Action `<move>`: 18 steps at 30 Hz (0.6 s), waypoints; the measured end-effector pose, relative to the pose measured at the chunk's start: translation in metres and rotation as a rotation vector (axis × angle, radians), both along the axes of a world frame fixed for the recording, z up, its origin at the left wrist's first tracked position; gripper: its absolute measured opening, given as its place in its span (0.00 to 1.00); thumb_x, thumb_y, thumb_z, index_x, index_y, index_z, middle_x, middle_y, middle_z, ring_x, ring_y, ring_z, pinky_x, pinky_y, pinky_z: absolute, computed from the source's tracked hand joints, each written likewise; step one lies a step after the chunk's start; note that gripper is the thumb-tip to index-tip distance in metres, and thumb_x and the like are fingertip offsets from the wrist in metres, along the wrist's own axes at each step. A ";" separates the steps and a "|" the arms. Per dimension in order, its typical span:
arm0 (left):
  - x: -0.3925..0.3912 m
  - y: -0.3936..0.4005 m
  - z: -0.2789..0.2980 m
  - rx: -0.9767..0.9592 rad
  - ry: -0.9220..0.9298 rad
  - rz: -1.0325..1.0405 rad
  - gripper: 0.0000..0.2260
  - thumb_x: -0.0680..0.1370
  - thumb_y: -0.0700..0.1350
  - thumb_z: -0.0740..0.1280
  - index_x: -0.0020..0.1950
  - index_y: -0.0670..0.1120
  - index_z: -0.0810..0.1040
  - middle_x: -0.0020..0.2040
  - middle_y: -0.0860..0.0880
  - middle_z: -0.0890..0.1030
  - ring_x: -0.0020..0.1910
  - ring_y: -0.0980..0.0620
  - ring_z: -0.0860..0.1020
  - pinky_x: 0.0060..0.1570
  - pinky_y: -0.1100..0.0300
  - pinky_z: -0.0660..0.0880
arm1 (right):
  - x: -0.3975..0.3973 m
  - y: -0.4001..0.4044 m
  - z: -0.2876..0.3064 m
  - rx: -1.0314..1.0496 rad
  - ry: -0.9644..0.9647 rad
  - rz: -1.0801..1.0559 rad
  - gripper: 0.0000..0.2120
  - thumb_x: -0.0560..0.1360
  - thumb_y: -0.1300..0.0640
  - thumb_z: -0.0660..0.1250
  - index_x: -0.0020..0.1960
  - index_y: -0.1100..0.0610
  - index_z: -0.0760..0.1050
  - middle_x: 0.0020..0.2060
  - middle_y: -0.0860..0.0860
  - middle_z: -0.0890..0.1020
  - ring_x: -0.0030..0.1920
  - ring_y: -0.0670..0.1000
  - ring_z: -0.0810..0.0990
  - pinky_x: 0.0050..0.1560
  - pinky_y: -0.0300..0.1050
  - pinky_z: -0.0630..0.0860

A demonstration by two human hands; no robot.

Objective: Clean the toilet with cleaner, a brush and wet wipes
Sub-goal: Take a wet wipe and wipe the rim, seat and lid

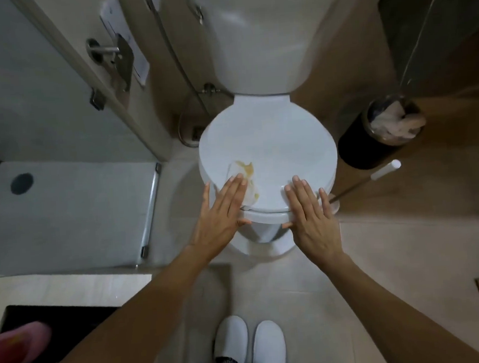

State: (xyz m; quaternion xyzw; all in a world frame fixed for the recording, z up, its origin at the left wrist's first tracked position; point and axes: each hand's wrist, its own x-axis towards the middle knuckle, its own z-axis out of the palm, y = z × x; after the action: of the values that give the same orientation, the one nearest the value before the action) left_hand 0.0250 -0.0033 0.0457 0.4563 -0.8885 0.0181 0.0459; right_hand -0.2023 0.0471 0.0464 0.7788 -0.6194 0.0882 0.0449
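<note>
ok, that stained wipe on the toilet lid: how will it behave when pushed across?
The wipe looks crumpled and thin, so probably floppy, bunching under the left hand rather than sliding flat. The lid looks smooth and glossy, so it likely glides easily. Probably very light.

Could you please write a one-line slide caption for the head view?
Left hand presses a yellow-stained white wipe on the closed white toilet lid; right hand rests flat beside it.

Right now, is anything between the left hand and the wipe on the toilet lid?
Nothing visible. The left hand lies flat, its straight fingers pressing directly on the stained wipe on the closed toilet lid. The right hand rests flat on the lid's front edge, apart from the wipe.
</note>
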 end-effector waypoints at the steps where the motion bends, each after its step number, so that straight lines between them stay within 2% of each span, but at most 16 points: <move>1: 0.002 0.005 -0.010 -0.010 0.005 -0.005 0.32 0.81 0.61 0.44 0.76 0.40 0.56 0.75 0.43 0.63 0.74 0.47 0.62 0.72 0.39 0.49 | 0.000 0.006 -0.012 -0.001 0.009 0.008 0.27 0.83 0.45 0.43 0.76 0.60 0.54 0.75 0.57 0.58 0.77 0.55 0.52 0.74 0.57 0.48; 3: 0.003 0.016 -0.029 -0.046 0.009 -0.003 0.32 0.80 0.61 0.45 0.76 0.40 0.56 0.75 0.43 0.63 0.74 0.47 0.62 0.72 0.39 0.49 | 0.002 0.018 -0.035 -0.030 0.023 -0.001 0.28 0.81 0.48 0.50 0.77 0.59 0.52 0.76 0.56 0.57 0.78 0.53 0.44 0.75 0.56 0.46; 6: 0.005 0.024 -0.056 -0.107 0.014 -0.031 0.32 0.80 0.62 0.45 0.75 0.39 0.58 0.75 0.43 0.62 0.74 0.47 0.62 0.72 0.39 0.49 | 0.003 0.029 -0.065 -0.060 0.033 -0.007 0.28 0.81 0.50 0.50 0.77 0.58 0.49 0.76 0.57 0.55 0.78 0.51 0.42 0.76 0.55 0.43; 9: 0.006 0.032 -0.081 -0.156 0.020 -0.060 0.31 0.80 0.61 0.45 0.74 0.39 0.60 0.74 0.43 0.63 0.74 0.47 0.62 0.71 0.37 0.51 | 0.005 0.038 -0.093 -0.093 0.027 0.002 0.23 0.84 0.51 0.44 0.76 0.59 0.53 0.75 0.57 0.57 0.78 0.54 0.47 0.76 0.55 0.44; 12: 0.006 0.040 -0.109 -0.212 0.037 -0.077 0.30 0.81 0.60 0.45 0.73 0.39 0.60 0.73 0.42 0.67 0.73 0.47 0.62 0.68 0.34 0.55 | 0.006 0.048 -0.123 -0.145 0.013 0.013 0.25 0.80 0.54 0.53 0.75 0.60 0.55 0.74 0.58 0.58 0.75 0.57 0.56 0.75 0.56 0.45; 15: 0.006 0.044 -0.137 -0.302 0.013 -0.086 0.30 0.80 0.60 0.50 0.73 0.39 0.60 0.73 0.43 0.66 0.73 0.48 0.62 0.68 0.35 0.56 | 0.005 0.052 -0.153 -0.177 0.025 0.020 0.28 0.79 0.54 0.55 0.76 0.59 0.52 0.74 0.57 0.58 0.74 0.57 0.57 0.75 0.56 0.45; 18: 0.006 0.049 -0.162 -0.347 0.031 -0.086 0.31 0.79 0.59 0.53 0.74 0.39 0.58 0.74 0.43 0.62 0.76 0.48 0.58 0.70 0.36 0.53 | 0.004 0.057 -0.177 -0.202 0.004 0.014 0.29 0.80 0.55 0.53 0.77 0.57 0.47 0.75 0.57 0.57 0.76 0.55 0.52 0.75 0.57 0.45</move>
State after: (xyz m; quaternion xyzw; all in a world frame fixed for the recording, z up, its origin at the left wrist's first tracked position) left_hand 0.0312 0.0460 -0.1163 0.4033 -0.8899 0.1622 0.1383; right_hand -0.1982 0.1041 -0.1311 0.7749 -0.6016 0.1491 0.1238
